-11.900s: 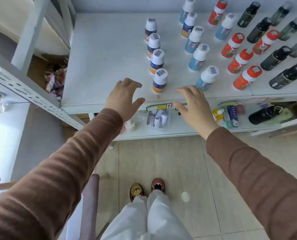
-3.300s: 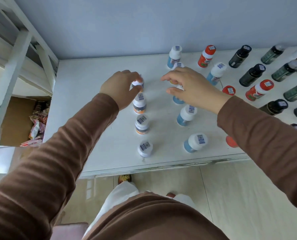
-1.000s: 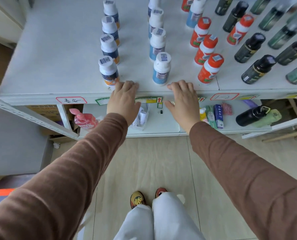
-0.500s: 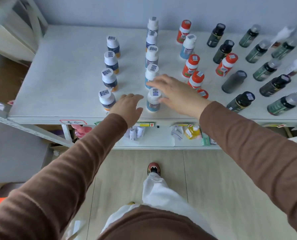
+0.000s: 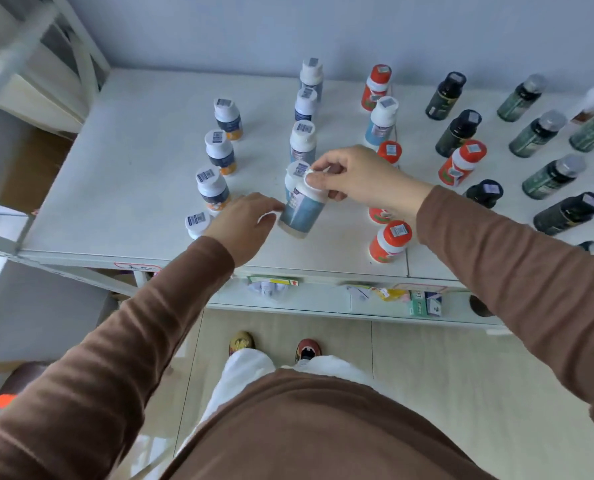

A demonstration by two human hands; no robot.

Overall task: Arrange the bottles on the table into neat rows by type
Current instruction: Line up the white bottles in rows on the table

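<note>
Blue bottle [image 5: 302, 211] tilted (lifted) — right hand [image 5: 354, 178] gripping, neighbour bottles [image 5: 302, 142] close.

Right hand [image 5: 354, 180] pinching closed around something, left hand [image 5: 245, 225] relaxed, fingers loosely curled, both arms extended

No words or numbers can be read here. The bottle caps [image 5: 301, 128] have small barcode stickers, too tiny to read. A red-edged tag [image 5: 137, 267] on the table [image 5: 143, 174] front has blurry writing.
</note>
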